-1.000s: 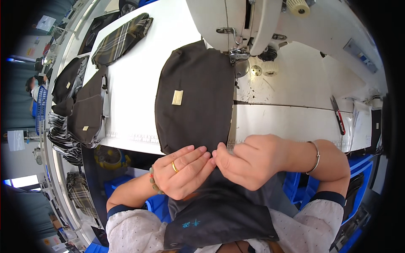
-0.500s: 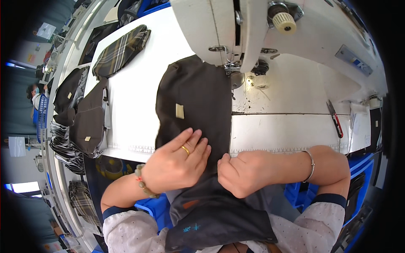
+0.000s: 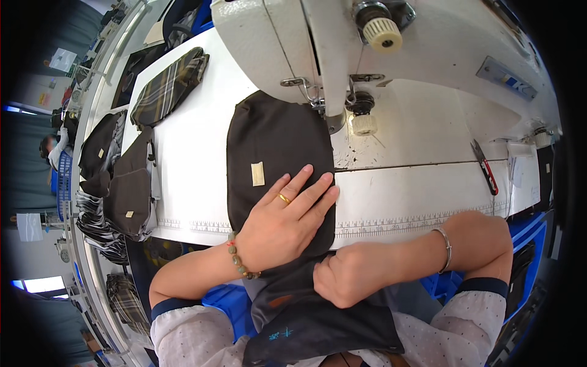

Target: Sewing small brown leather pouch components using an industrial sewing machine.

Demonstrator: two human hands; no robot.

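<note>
A dark brown fabric piece [image 3: 275, 134] with rounded corners lies on the white sewing table [image 3: 195, 153], its far right edge by the needle area of a sewing machine [image 3: 269, 43]. On it sits a small cream label [image 3: 257, 174]. My left hand [image 3: 284, 220] rests flat over the near right part of the piece, fingers stretched and slightly spread. Close to the near edge of the fabric, my right hand [image 3: 348, 272] is closed with curled fingers. Whatever it may hold is hidden. Under both hands hangs my dark apron [image 3: 321, 330].
Red-handled thread snips [image 3: 487, 174] lie at the right of the table. Stacked dark fabric pieces [image 3: 129, 189] stand at the left, with a folded plaid piece [image 3: 170, 85] beyond them. A ruler strip [image 3: 391, 226] runs along the table's near edge. Blue bins sit below.
The fabric's near end, earlier trailing toward my lap, now shows its rounded edge on the table. My left hand has slid forward and right over it; my right hand is slightly nearer me.
</note>
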